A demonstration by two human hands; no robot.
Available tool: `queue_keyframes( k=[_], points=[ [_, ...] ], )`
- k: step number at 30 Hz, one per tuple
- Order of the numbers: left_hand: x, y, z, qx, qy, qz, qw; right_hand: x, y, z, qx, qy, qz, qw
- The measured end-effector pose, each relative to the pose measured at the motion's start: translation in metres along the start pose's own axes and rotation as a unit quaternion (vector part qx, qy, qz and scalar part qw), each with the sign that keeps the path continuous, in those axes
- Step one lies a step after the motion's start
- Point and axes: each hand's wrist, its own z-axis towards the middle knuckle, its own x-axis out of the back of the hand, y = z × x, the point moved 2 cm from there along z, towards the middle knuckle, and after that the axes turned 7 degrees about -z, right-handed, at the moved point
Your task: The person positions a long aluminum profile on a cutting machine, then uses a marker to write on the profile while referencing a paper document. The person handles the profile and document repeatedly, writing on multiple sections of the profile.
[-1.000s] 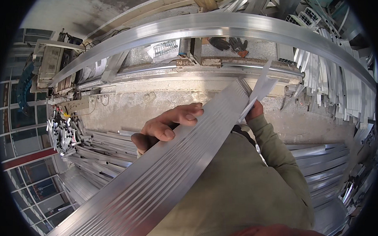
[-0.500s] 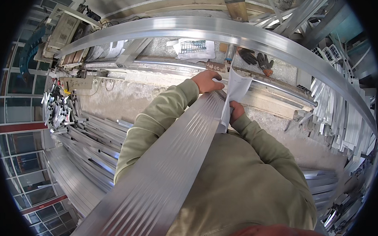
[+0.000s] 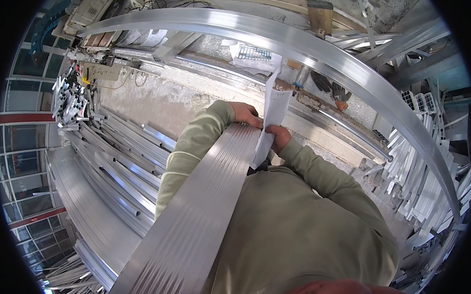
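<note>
Two hands meet at the far end of a long metal strip (image 3: pixel 196 210). The strip is silver, flat and ribbed, and it runs from low in the picture up across the person's chest. The left hand (image 3: pixel 245 114) lies curled over the strip's top end, fingers bent around its edge. The right hand (image 3: pixel 278 136) is closed on a white sheet of paper (image 3: pixel 273 112), pinching it near the bottom so it stands up beside the strip's end.

It looks stiff but thin, so it may bend or wobble along its length. It is smooth and shiny and could slip, and its ends may be sharp. A good hold is around the long sides, near the middle. The paper is light and floppy, and it can crease.

Many more metal bars (image 3: pixel 117 166) lie piled on the floor at the left.
</note>
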Motion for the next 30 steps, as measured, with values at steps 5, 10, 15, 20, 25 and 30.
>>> queue_keyframes(
  k=[5, 10, 15, 20, 25, 30],
  points=[
    [-0.012, -0.042, -0.027, 0.016, 0.033, -0.123, 0.992, 0.027, -0.001, 0.037, -0.082, 0.001, -0.034, 0.996],
    [-0.008, -0.079, -0.040, 0.041, 0.082, -0.153, 0.984, 0.067, -0.017, 0.115, -0.108, 0.094, -0.167, 0.976],
    [0.046, -0.107, -0.050, 0.031, 0.107, -0.225, 0.968, 0.039, -0.056, 0.198, -0.013, 0.149, -0.133, 0.980],
    [0.126, -0.142, -0.050, 0.014, 0.107, -0.256, 0.961, 0.020, -0.081, 0.288, 0.000, 0.245, -0.059, 0.968],
    [0.217, -0.155, -0.042, 0.009, 0.108, -0.225, 0.968, 0.035, -0.097, 0.372, -0.055, 0.278, -0.008, 0.959],
    [0.271, -0.166, -0.031, 0.033, 0.102, -0.150, 0.983, 0.003, -0.056, 0.370, -0.147, 0.278, -0.094, 0.945]
  ],
)
